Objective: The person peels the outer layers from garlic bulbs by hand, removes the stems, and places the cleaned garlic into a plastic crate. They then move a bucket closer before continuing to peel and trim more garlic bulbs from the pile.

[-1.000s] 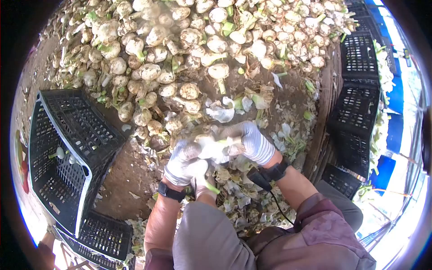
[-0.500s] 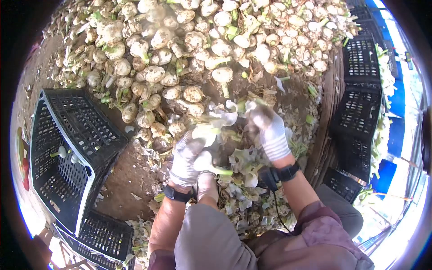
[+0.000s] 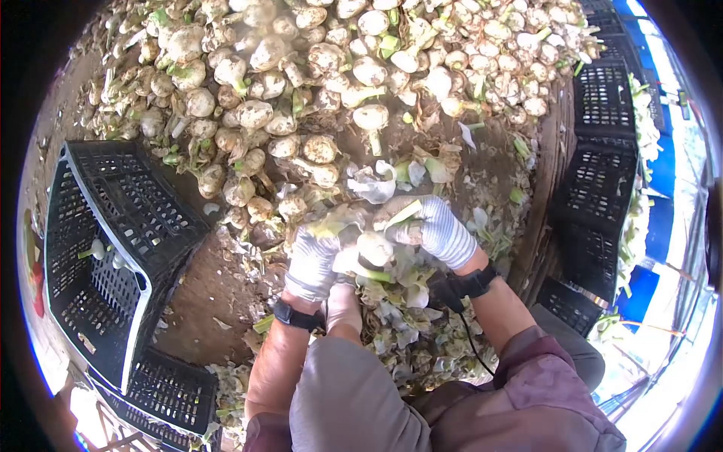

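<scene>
My left hand [image 3: 312, 260], in a pale knitted glove, is closed around pale onion-like bulbs; how many is partly hidden. A clean white bulb [image 3: 375, 248] shows between my hands, and a green stem [image 3: 374, 275] juts right below it. Loose, dirty outer skin [image 3: 337, 221] lies over the left fingers. My right hand [image 3: 440, 232], in a striped pale glove, has its fingers closed beside a green stalk piece [image 3: 403, 215]. Its fingertips are blurred close to the bulb. Peeled white skins [image 3: 371, 182] lie on the soil just beyond.
A large heap of soil-covered bulbs [image 3: 324, 60] spreads across the far ground. To the left, a black plastic crate [image 3: 143, 200] lies tipped with a few bulbs inside. Stacked black crates [image 3: 599, 181] stand along the right. Discarded skins [image 3: 410, 339] cover the ground by my legs.
My right hand has come left and down toward the left hand, now at a green stalk piece. The white bulb in my left hand has turned and shifted up and right.
</scene>
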### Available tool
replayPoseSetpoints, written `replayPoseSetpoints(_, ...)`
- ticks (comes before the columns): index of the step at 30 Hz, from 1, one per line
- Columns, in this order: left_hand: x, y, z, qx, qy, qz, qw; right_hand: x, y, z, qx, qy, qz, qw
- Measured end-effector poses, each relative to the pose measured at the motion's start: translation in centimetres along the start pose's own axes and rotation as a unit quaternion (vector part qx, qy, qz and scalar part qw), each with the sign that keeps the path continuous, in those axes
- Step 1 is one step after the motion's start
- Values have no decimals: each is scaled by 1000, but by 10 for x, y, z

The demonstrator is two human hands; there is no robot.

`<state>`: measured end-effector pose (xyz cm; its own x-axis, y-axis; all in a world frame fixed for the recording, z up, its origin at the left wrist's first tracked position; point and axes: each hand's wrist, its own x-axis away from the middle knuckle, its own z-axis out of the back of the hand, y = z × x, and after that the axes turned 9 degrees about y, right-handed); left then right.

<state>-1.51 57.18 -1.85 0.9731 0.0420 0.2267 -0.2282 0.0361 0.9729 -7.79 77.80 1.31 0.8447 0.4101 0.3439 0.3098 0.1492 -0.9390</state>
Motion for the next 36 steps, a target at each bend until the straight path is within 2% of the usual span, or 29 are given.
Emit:
replayPoseSetpoints(1, -1, 6, -1, 177, 11, 171, 969, -1, 8, 3, 18, 11, 44, 999)
replayPoseSetpoints(3, 0, 25, -1, 235, 34, 207, 949, -3, 13, 8, 31, 32, 73, 996)
replayPoseSetpoints(4, 0, 28, 2, 172, 2, 195, 966, -1, 13, 10, 62, 65, 13, 996)
replayPoseSetpoints(5, 2, 20, 0, 203, -59, 90, 973, -1, 12, 11, 93, 98, -45, 990)
replayPoseSetpoints(6, 8, 31, -9, 288, -80, 148, 943, -2, 5, 7, 59, 111, -88, 988)
replayPoseSetpoints(7, 13, 42, -18, 370, -100, 205, 901, -3, 6, 5, 59, 110, -86, 988)
replayPoseSetpoints(8, 14, 37, -21, 248, -202, 111, 941, -3, 7, 4, 48, 140, -78, 986)
replayPoseSetpoints(9, 14, 25, -26, 118, -296, 11, 948, -4, 8, 5, 38, 170, -68, 982)
replayPoseSetpoints(10, 21, 7, -35, -119, -360, -29, 925, -4, 13, 8, 21, 180, -60, 982)
replayPoseSetpoints(11, 19, 5, -40, -238, -402, -4, 884, -4, 9, 8, 23, 181, -58, 981)
replayPoseSetpoints(13, 21, 6, -30, -309, -349, 41, 884, 2, -3, 4, 147, 226, 26, 963)
replayPoseSetpoints(15, 17, 10, -23, -235, -205, 86, 946, 8, -5, 4, 165, 216, 38, 962)
replayPoseSetpoints(16, 14, 18, -20, -135, -120, 151, 972, 9, -4, 5, 223, 203, 117, 946)
replayPoseSetpoints(17, 9, 17, -16, -60, -81, 191, 976, 9, -4, 5, 279, 189, 198, 920)
replayPoseSetpoints(19, -5, 22, -13, -107, -18, 172, 979, 14, -5, 0, 296, 180, 191, 919)
replayPoseSetpoints(20, -9, 27, -13, -107, -16, 173, 979, 15, -5, -1, 315, 163, 209, 912)
replayPoseSetpoints(21, -11, 32, -13, 37, -14, 215, 976, 16, -8, -3, 334, 146, 225, 904)
replayPoseSetpoints(22, -12, 34, -14, 179, -10, 251, 951, 17, -14, -5, 365, 137, 239, 889)
replayPoseSetpoints(25, -16, 35, -25, 144, 37, 248, 957, 19, -8, -8, 379, 114, 268, 879)
replayPoseSetpoints(26, -19, 33, -24, 77, 21, 219, 972, 20, -8, -9, 383, 109, 250, 883)
replayPoseSetpoints(27, -21, 34, -23, 77, 22, 220, 972, 19, -7, -10, 382, 108, 250, 883)
replayPoseSetpoints(29, -24, 40, -21, 121, -18, 284, 951, 18, -8, -8, 401, 82, 290, 865)
replayPoseSetpoints(31, -19, 29, -24, 131, 8, 263, 956, 18, -5, -6, 395, 87, 287, 868)
replayPoseSetpoints(33, -15, 16, -19, 81, 9, 236, 968, 18, -2, -5, 389, 93, 284, 871)
replayPoseSetpoints(36, -11, 17, -11, 157, 27, 270, 950, 17, -1, -3, 350, 112, 274, 889)
